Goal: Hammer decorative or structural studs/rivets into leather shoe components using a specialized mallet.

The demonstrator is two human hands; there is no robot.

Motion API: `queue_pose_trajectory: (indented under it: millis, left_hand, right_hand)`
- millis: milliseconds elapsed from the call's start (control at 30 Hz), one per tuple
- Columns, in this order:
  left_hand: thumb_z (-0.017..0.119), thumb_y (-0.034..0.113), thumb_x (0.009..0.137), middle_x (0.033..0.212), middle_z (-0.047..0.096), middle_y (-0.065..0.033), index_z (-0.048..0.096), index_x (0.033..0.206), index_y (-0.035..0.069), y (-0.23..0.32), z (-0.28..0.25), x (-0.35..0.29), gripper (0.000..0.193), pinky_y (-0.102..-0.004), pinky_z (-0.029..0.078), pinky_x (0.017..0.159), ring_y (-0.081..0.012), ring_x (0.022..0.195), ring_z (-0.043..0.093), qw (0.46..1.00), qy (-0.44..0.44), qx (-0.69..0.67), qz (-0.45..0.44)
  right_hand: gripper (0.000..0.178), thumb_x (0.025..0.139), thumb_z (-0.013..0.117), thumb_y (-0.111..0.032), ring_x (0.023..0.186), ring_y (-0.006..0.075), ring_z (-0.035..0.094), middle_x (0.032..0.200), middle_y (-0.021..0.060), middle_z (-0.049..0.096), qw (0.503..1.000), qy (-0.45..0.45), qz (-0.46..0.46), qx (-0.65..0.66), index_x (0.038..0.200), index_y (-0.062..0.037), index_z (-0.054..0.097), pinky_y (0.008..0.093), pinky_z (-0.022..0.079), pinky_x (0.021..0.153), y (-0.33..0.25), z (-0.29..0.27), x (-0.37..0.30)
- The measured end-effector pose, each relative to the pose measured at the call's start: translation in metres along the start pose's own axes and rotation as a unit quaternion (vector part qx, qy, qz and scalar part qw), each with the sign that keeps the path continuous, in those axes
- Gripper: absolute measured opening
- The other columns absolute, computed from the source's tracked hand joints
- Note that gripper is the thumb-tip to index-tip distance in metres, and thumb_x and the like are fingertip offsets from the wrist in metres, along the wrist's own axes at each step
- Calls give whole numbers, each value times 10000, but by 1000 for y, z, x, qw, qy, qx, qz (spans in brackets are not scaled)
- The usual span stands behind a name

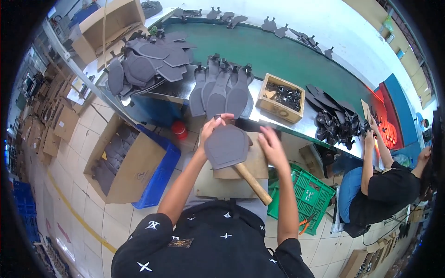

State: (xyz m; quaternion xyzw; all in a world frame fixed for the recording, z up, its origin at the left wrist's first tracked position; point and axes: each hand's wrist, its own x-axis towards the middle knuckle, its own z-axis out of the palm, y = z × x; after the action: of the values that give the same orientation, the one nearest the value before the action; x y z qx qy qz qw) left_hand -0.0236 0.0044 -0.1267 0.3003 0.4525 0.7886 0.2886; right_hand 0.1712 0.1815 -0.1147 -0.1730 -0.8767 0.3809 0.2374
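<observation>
My left hand [212, 130] is closed on the upper edge of a dark grey shoe sole [226, 147], its broad face turned up over my lap. To the right of it, my right hand [273, 147] is open, its fingers stretched out and apart from the sole. A wooden handle [252, 184], perhaps of a hammer, sticks out from under the sole; its head is hidden. Beneath lies a tan work board [218, 185]. In front, several grey soles with small black heels [222, 90] lie on the metal bench edge, beside a wooden box [281, 98] of small black parts.
A green conveyor belt [259, 51] runs behind the bench, with soles along its far side. More soles are heaped at left [153, 60]. A carton [125, 171] in a blue crate stands left, a green crate [303, 199] right. Another person [384, 190] works at right.
</observation>
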Motion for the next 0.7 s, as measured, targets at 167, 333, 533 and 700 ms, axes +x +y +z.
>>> queue_pose_trajectory:
  millis: [167, 333, 533, 700]
  left_hand:
    - [482, 378, 999, 1015, 695, -123, 674, 966, -3, 92, 37, -24, 428, -285, 488, 849, -147, 931, 630, 985, -149, 33, -84]
    - [525, 334, 1001, 947, 690, -85, 685, 992, -7, 145, 93, -81, 377, -297, 461, 887, -169, 949, 628, 922, -292, -18, -254]
    - [539, 371, 985, 908, 679, -61, 700, 942, 33, 166, 111, -107, 377, -273, 463, 793, -127, 873, 616, 833, -379, -89, -394]
    - [490, 340, 1031, 897, 689, -79, 680, 960, -16, 160, 122, -124, 409, -271, 491, 769, -136, 832, 634, 715, -541, -117, -427]
  right_hand:
    - [319, 983, 553, -184, 1149, 265, 612, 1219, 162, 652, 994, 1, -45, 98, 1234, 1, 621, 348, 459, 981, -103, -99, -7]
    - [340, 910, 655, -182, 1070, 299, 644, 1177, 171, 658, 957, -174, -213, 95, 1195, 3, 642, 369, 501, 924, -176, -91, -22]
    - [327, 807, 767, -119, 922, 322, 667, 1024, 175, 658, 930, -260, -237, 110, 1072, 36, 656, 368, 537, 797, -184, -107, -54]
    - [322, 830, 782, -163, 689, 297, 631, 863, 157, 624, 854, -360, -347, 144, 987, 75, 632, 365, 520, 594, -193, -109, -70]
